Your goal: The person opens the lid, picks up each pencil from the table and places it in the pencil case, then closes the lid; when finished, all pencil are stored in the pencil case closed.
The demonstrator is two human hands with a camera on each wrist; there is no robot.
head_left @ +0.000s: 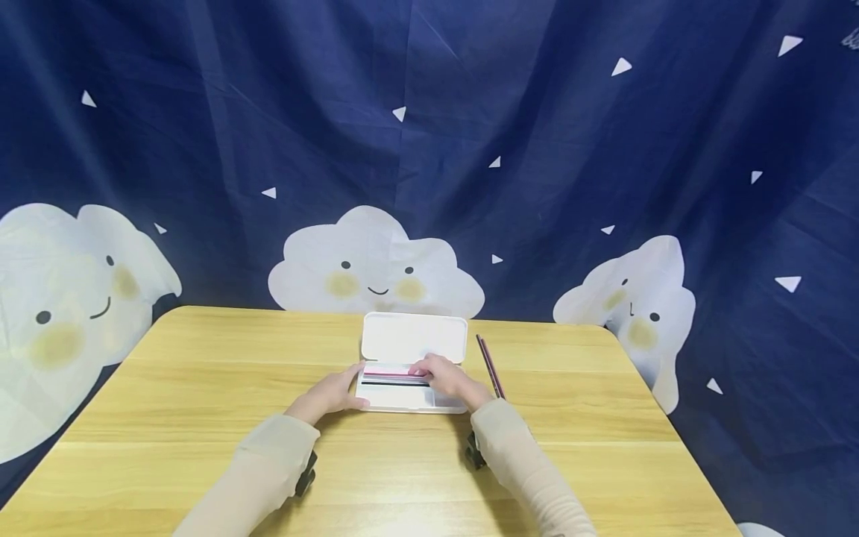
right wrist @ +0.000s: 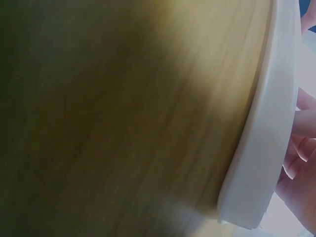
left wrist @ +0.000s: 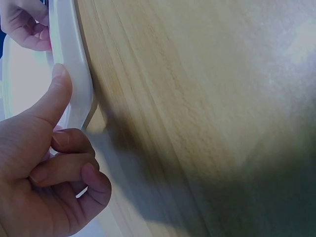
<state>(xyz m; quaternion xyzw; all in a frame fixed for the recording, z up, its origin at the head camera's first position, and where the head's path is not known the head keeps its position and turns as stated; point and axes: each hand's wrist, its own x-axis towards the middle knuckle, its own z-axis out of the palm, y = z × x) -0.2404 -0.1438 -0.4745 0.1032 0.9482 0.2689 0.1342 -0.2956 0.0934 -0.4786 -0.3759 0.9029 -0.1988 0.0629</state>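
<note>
An open white pencil case (head_left: 396,398) lies on the table, its lid (head_left: 414,337) tipped back on the far side. Inside lie a dark pencil (head_left: 394,383) and a red pencil (head_left: 385,374), both lengthwise. My left hand (head_left: 333,391) grips the case's left end, the thumb (left wrist: 59,81) on the front rim and the other fingers curled at the side. Over the right part of the case, my right hand (head_left: 444,374) reaches in with curled fingers, pinching the red pencil near its right end. In the right wrist view, the case wall partly hides these fingers (right wrist: 305,123).
Two dark reddish pencils (head_left: 491,366) lie side by side on the table, right of the case. The wooden table (head_left: 221,380) reaches back to a dark blue curtain (head_left: 429,164) printed with clouds.
</note>
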